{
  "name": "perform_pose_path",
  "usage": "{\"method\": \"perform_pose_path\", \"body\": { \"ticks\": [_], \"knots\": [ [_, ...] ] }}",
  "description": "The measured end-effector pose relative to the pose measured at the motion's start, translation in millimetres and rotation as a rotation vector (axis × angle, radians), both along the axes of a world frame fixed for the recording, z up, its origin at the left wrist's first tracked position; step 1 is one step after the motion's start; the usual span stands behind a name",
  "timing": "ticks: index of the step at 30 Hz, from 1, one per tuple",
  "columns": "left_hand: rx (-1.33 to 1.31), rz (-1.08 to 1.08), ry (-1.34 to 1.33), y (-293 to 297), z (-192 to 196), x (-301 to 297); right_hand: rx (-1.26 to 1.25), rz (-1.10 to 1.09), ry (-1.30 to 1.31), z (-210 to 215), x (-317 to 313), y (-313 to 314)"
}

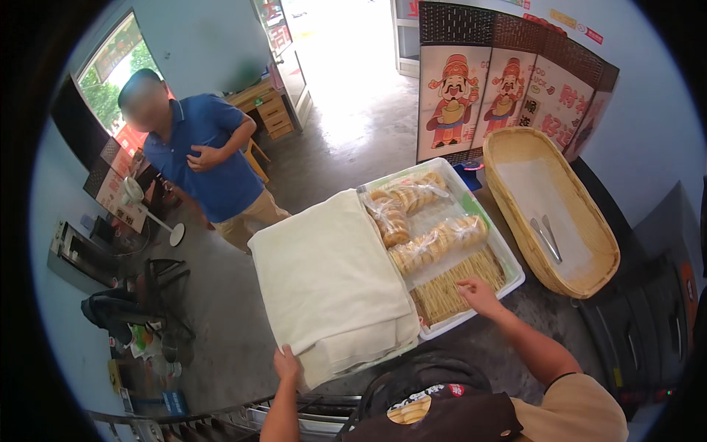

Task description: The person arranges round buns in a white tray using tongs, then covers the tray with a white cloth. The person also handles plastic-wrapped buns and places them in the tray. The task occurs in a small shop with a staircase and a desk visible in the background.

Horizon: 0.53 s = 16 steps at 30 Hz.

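Note:
My left hand point(287, 362) is closed on the near-left corner of a cream cloth point(331, 272), which lies folded over the left part of the goods. My right hand point(480, 297) hovers over a straw-coloured slatted mat point(449, 287), its fingers loosely bent and apart, with nothing seen in them. The mat lies in the near end of a white plastic tray point(508, 269). Beyond it in the tray are clear plastic bags of round, flat breads point(440, 241), with another bagged stack point(389, 217) behind. Whatever the cloth covers is hidden.
Right of the tray stands a long woven basket point(600, 274) lined with white, holding metal tongs point(546, 239). A patterned folding screen point(508, 88) rises behind. At the left, a person in a blue shirt point(195, 147) stands beyond the cloth, near a white fan point(136, 193) and a black chair point(140, 298).

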<state>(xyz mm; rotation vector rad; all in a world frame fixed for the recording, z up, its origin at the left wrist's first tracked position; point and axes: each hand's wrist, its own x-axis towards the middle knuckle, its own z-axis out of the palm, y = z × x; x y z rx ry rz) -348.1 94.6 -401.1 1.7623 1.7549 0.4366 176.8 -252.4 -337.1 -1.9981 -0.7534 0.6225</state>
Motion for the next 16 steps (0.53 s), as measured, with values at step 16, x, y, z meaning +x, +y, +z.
{"method": "perform_pose_path", "body": {
  "ticks": [16],
  "knots": [
    [0.385,0.438,-0.008,-327.5,-1.7,72.4,0.249,0.19,-0.27,155.9,109.9,-86.0]
  ]
}}
